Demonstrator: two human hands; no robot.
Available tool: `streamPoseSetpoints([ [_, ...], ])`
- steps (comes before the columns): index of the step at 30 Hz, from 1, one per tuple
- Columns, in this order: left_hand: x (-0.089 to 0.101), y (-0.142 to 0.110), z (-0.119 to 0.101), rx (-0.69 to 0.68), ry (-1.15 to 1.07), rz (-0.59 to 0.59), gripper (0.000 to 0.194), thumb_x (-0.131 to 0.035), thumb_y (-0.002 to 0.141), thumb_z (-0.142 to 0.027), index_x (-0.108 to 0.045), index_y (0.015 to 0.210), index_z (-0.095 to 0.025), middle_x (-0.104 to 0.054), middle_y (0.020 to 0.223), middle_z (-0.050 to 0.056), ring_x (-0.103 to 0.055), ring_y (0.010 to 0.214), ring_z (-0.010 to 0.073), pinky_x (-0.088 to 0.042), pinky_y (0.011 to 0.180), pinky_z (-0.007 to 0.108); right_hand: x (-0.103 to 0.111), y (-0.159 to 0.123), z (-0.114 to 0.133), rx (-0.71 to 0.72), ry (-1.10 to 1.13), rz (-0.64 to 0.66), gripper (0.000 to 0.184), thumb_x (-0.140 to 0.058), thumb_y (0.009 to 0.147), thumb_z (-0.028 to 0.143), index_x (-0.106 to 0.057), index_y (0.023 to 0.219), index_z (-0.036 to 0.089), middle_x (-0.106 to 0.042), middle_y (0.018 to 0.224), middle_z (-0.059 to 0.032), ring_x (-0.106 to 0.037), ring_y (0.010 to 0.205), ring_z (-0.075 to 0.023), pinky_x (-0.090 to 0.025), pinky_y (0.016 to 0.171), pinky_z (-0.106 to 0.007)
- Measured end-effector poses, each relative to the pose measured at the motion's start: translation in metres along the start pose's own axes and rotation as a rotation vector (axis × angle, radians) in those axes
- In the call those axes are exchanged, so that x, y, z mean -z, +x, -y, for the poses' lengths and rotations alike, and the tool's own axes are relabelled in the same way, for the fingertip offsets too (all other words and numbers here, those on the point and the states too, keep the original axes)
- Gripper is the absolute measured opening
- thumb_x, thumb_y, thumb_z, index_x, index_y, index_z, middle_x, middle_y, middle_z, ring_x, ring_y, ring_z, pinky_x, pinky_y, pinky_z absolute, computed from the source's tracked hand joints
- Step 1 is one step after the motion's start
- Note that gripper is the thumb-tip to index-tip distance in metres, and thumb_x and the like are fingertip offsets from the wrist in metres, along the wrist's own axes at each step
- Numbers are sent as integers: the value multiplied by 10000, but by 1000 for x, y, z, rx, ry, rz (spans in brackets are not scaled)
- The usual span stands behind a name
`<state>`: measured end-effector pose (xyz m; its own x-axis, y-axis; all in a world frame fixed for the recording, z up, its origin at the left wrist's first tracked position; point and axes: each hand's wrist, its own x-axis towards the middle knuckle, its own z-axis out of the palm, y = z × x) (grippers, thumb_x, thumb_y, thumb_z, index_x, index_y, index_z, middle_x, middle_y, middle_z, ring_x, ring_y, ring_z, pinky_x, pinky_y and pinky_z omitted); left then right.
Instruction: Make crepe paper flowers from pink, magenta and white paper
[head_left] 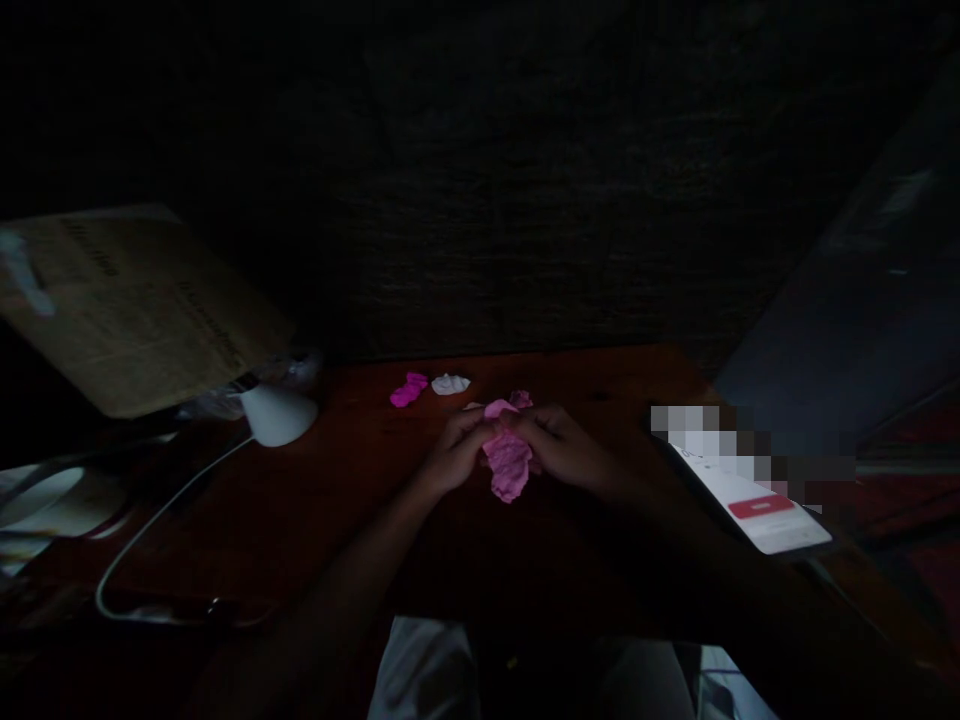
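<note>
Between my two hands is a crumpled light pink piece (510, 465), perhaps paper or cloth; its lower end hangs free below my fingers. My left hand (459, 450) pinches it from the left, thumb across its front. From the other side my right hand (559, 445) grips it, also with the thumb in front. A darker pink scrap (520, 399) shows just behind my hands. Farther back on the table lie a bright magenta crumpled piece (409, 390) and a white crumpled piece (450, 384). Dim light hides the finer folds and the fingertips behind the pink piece.
A lit phone (780, 525) lies on the right of the brown wooden table (360, 480). To the left stand a white cone-shaped object (279, 415) with a white cable (154, 520) and a cardboard box (142, 310). A dark wall rises behind.
</note>
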<state>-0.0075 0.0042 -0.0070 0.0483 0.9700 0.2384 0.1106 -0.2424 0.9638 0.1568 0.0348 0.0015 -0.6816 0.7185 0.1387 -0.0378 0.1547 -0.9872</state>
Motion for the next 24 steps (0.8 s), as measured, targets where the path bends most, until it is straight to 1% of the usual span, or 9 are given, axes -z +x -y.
streamPoseSetpoints([
  [3, -2, -4, -6, 12, -33, 9, 355, -622, 771, -487, -630, 698, -140, -550, 704, 10, -525, 629, 126, -423, 543, 229, 0, -2, -2, -27, -60, -18, 555, -504, 862, 625, -505, 517, 189, -487, 445, 24, -424, 424, -91, -345, 474, -240],
  [6, -7, -12, -11, 25, -24, -14, 445, -568, 827, -564, -635, 740, -133, -509, 714, 5, -508, 581, 107, -390, 474, 212, -1, -3, -1, -32, -73, -36, 581, -498, 838, 680, -555, 540, 184, -530, 483, 5, -484, 469, -118, -390, 504, -256],
  [10, -8, -27, -13, 38, -44, 0, 496, -572, 812, -630, -596, 757, -138, -487, 707, -10, -436, 502, 72, -361, 436, 210, -9, -4, 11, -16, -70, -33, 577, -514, 824, 707, -706, 786, 165, -676, 704, -44, -629, 671, -183, -494, 662, -292],
  [13, 0, -38, -18, 11, -20, 24, 510, -567, 807, -645, -551, 690, -148, -457, 616, -24, -420, 521, 82, -349, 481, 218, -20, -9, 22, 22, -113, -46, 540, -552, 826, 682, -731, 905, 179, -716, 869, -64, -656, 828, -206, -504, 812, -318],
  [15, 5, -47, -24, -51, 12, 34, 516, -593, 792, -631, -508, 620, -151, -424, 583, -31, -391, 541, 80, -328, 513, 221, -30, -17, 26, 21, -135, -56, 531, -541, 846, 668, -734, 902, 177, -712, 859, -60, -649, 823, -203, -504, 794, -316],
  [17, 7, -57, -31, -93, 19, 48, 513, -614, 780, -612, -483, 595, -151, -404, 580, -36, -365, 556, 75, -309, 529, 220, -41, -28, 28, 14, -131, -69, 530, -539, 853, 661, -727, 873, 166, -686, 786, -41, -619, 732, -178, -494, 701, -290],
  [19, 7, -66, -35, -89, -23, 70, 502, -614, 777, -608, -489, 616, -150, -409, 592, -38, -363, 562, 73, -306, 533, 216, -54, -38, 28, -8, -110, -112, 507, -554, 855, 641, -714, 833, 160, -654, 723, -22, -574, 651, -148, -466, 627, -264],
  [21, 7, -74, -33, -34, -104, 82, 502, -616, 757, -627, -494, 638, -154, -422, 593, -41, -369, 546, 70, -305, 517, 211, -65, -44, 27, -20, -84, -175, 475, -577, 850, 617, -698, 805, 161, -637, 691, -11, -551, 617, -137, -452, 601, -253],
  [24, 9, -78, -24, 156, -225, 131, 512, -615, 718, -656, -500, 640, -164, -442, 544, -45, -382, 474, 69, -292, 462, 211, -77, -45, 24, -3, -78, -247, 487, -581, 830, 636, -655, 736, 164, -621, 648, -10, -548, 599, -144, -452, 592, -259],
])
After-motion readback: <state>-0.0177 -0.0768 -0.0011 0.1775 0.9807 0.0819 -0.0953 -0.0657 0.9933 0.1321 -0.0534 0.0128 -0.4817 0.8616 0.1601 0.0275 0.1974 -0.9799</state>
